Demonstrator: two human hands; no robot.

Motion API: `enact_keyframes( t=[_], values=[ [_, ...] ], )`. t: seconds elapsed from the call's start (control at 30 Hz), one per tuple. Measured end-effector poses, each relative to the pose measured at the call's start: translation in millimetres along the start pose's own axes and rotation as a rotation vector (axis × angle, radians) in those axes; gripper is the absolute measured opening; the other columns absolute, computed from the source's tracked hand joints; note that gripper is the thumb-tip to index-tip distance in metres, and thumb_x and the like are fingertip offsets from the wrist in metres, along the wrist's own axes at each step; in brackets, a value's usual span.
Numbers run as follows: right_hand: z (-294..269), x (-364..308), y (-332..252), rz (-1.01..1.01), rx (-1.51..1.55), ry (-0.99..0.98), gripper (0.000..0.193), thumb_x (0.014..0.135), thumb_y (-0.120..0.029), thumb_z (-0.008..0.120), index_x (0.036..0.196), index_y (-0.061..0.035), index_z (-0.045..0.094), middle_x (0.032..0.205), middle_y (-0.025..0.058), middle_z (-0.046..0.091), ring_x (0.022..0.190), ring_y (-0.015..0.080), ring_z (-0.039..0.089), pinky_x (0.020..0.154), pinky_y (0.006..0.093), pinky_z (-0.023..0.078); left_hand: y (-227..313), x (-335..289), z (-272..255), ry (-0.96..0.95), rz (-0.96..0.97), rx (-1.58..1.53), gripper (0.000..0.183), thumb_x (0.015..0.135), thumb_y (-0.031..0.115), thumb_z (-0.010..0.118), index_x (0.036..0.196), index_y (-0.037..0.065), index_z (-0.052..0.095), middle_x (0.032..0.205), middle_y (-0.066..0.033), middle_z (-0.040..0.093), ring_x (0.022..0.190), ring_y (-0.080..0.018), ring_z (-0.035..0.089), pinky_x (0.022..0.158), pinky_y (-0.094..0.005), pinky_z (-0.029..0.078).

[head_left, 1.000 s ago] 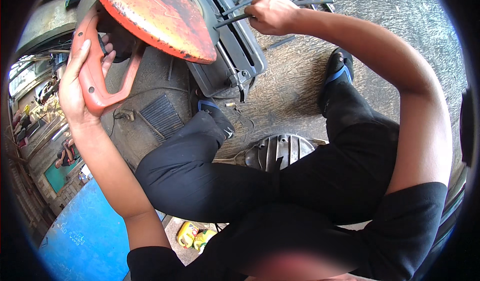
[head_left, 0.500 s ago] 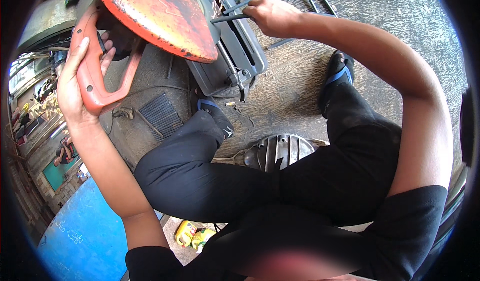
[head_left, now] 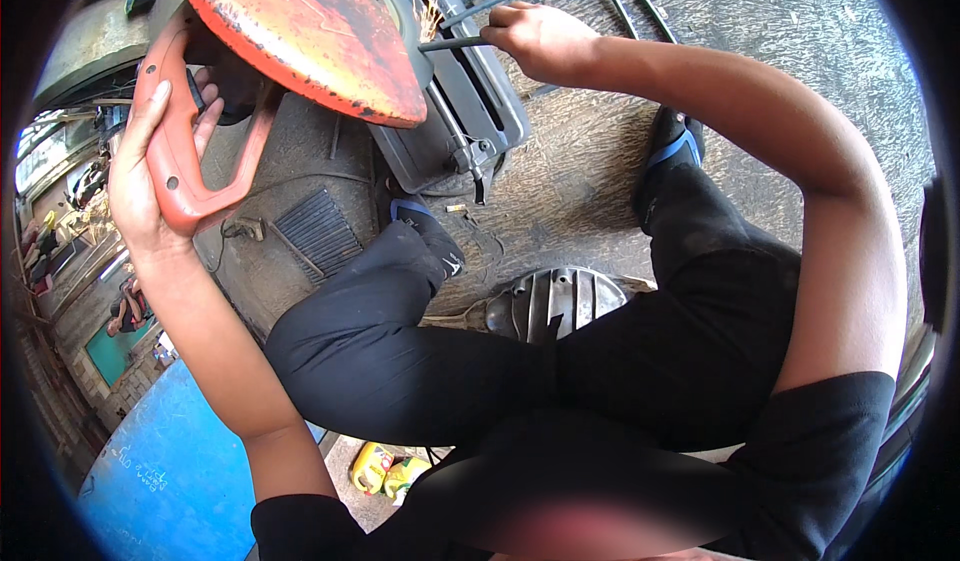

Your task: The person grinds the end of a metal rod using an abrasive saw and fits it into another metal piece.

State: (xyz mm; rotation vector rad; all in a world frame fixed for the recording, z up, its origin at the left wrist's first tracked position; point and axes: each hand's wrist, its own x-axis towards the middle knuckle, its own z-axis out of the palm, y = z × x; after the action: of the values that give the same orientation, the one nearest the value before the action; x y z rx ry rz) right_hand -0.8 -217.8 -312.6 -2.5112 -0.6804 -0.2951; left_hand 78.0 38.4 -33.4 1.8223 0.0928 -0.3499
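My left hand (head_left: 145, 176) is wrapped round the orange D-shaped handle (head_left: 176, 151) of a chop saw, fingers at the dark trigger. The saw's worn orange blade guard (head_left: 300, 36) covers the blade, which I cannot see. Between the fingers of my right hand (head_left: 535, 41) is a thin grey metal rod (head_left: 455, 44), its far end running in beside the guard's right edge. Sparks (head_left: 425, 6) fly just beyond the rod, over the saw's grey base (head_left: 470, 111). A small clamp screw (head_left: 478, 156) shows at the base's near end.
Several cut rods (head_left: 318, 231) lie side by side on the floor at left. Long rods (head_left: 635, 1) stretch across the far floor. A ribbed metal cover (head_left: 555, 301) rests between my legs. A blue surface (head_left: 175, 471) and yellow containers (head_left: 372, 466) are at lower left. Another person (head_left: 128, 309) is far left.
The saw handle and guard, with my left hand, have shifted slightly left and down. More sparks show beside the guard. My right hand still grips the rod, a touch further left.
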Motion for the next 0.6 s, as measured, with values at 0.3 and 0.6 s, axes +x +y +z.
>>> enact_keyframes(
  t=[0.3, 0.6],
  values=[
    [-5.8, 3.7, -3.2, 0.000, -0.076, -0.020, 0.033, 0.070, 0.002, 0.055, 0.102, -0.0019, 0.058, 0.097, 0.0122, 0.056, 0.094, 0.0278, 0.056, 0.080, 0.0351, 0.049, 0.4, 2.1, -3.4, -0.017, -0.020, -0.001, 0.043, 0.087, 0.014, 0.054, 0.124, -0.005, 0.044, 0.109, -0.0172, 0.056, 0.100, -0.0240, 0.056, 0.093, -0.0380, 0.044],
    [-13.9, 7.5, -4.4, -0.072, -0.166, -0.031, 0.015, 0.071, -0.010, 0.057, 0.085, -0.0075, 0.063, 0.091, 0.0074, 0.053, 0.094, 0.0247, 0.055, 0.075, 0.0334, 0.053, -2.1, 3.8, -8.1, -0.047, -0.023, -0.008, 0.044, 0.087, 0.014, 0.054, 0.126, -0.003, 0.042, 0.110, -0.0158, 0.055, 0.099, -0.0235, 0.056, 0.091, -0.0376, 0.044]
  ],
)
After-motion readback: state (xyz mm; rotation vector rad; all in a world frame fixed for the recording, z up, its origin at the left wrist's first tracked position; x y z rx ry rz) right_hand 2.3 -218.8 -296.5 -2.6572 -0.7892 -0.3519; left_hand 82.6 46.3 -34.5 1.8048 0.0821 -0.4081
